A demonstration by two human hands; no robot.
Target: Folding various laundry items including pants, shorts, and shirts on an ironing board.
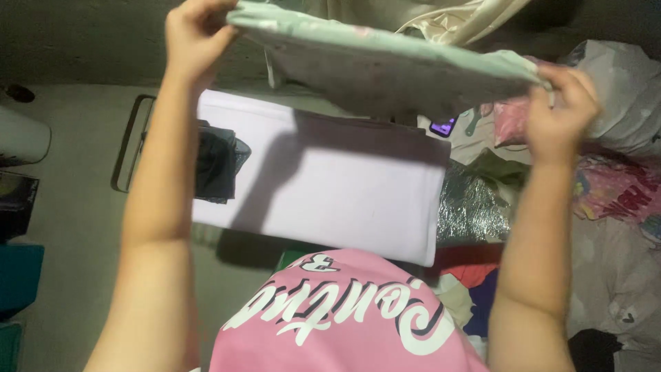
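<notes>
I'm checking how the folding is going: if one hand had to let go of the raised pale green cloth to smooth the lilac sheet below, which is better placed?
Probably the left hand: the lilac sheet lies mostly beneath it, while the right hand grips the green cloth beyond the sheet's edge.

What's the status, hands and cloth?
Left hand and right hand both grip the pale green folded cloth, raised. White pressing pad below it. Clothes pile to the right.

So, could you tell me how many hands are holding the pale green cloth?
2: the left hand grips the pale green cloth at its left end, the right hand at its right end.
</notes>
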